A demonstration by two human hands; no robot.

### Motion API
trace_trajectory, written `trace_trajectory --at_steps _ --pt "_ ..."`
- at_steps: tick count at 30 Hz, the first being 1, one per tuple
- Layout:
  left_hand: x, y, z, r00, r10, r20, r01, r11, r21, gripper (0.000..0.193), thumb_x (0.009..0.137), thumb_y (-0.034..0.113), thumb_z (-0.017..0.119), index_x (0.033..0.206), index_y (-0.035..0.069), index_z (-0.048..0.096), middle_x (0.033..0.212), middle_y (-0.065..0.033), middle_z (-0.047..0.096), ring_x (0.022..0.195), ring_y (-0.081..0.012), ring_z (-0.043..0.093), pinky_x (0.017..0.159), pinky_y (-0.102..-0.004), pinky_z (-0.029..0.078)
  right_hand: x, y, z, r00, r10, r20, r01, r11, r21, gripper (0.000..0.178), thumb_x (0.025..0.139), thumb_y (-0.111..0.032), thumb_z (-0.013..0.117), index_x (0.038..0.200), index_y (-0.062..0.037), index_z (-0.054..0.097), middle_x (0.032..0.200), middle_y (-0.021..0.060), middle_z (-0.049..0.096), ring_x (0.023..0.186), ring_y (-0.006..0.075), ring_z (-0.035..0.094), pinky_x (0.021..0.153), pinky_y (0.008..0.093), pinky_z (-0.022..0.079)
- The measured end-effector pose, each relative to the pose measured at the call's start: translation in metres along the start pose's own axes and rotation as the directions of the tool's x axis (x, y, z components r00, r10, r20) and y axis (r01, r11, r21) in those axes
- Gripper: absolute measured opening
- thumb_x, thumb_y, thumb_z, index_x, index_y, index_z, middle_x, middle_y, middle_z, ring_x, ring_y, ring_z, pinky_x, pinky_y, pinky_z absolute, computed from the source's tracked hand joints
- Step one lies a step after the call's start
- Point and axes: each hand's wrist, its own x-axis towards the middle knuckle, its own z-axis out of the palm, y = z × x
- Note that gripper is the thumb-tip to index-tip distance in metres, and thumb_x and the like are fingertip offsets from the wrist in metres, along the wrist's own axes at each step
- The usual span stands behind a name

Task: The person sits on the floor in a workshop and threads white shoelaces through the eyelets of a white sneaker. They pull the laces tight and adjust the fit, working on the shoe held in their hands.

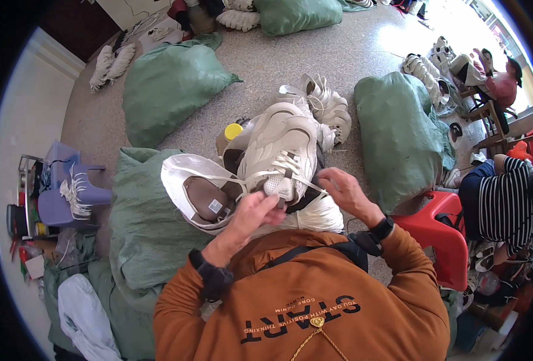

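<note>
A beige-white sneaker point(286, 141) sits in front of me, its toe pointing away, with a white shoelace point(255, 175) threaded through its upper eyelets and trailing to both sides. My left hand point(251, 221) pinches the sneaker's tongue point(275, 188) at the near end. On the other side, my right hand point(349, 194) is closed with its fingertips at the lace's right end; the exact pinch is partly hidden. Left of the sneaker lies another white shoe point(178, 174), its brown insole showing. A bundle of white laces point(319, 215) lies close to my body, below the sneaker.
More sneakers point(332, 111) are piled just beyond. A yellow lid point(233, 131) shows beside them. Stuffed green sacks point(170, 90) stand around me. A red stool point(438, 234) is at right, a purple stool point(68, 201) at left. Two other people sit at the right.
</note>
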Motion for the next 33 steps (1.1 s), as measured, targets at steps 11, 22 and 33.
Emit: trace_trajectory --at_steps 11,22,33 --pt "0.036 0.042 -0.014 0.487 0.804 0.341 -0.394 -0.146 0.908 0.011 0.085 0.008 0.069 0.093 0.007 0.062 0.087 -0.0089 0.06 0.086 -0.0298 0.059 0.087 -0.0406 0.043 0.025 -0.027 0.03 0.949 0.231 0.215 -0.288 0.914 0.287 0.033 0.099 -0.028 0.063 0.083 0.0007 0.06 0.068 0.0011 0.055 0.062 0.0091 0.049 0.055 0.0296 0.042" --pt "0.037 0.051 -0.036 0.658 0.72 0.22 -0.489 0.186 0.852 0.006 0.09 0.004 0.061 0.092 0.0 0.057 0.086 -0.0165 0.061 0.081 -0.038 0.062 0.07 -0.0419 0.049 0.01 -0.024 0.017 0.956 0.194 0.222 -0.268 0.883 0.386 0.027 0.097 -0.018 0.057 0.083 0.0036 0.065 0.073 0.0055 0.061 0.071 0.011 0.056 0.065 0.0299 0.047" --pt "0.017 0.072 -0.065 0.922 0.366 0.126 -0.324 0.551 0.769 0.014 0.096 0.011 0.064 0.099 -0.002 0.068 0.074 -0.002 0.061 0.068 -0.0096 0.055 0.063 -0.0288 0.046 0.004 -0.02 0.021 0.953 0.234 0.191 -0.292 0.874 0.388 0.024 0.1 -0.019 0.059 0.091 0.0021 0.067 0.074 0.0038 0.061 0.068 0.0111 0.053 0.063 0.0295 0.047"
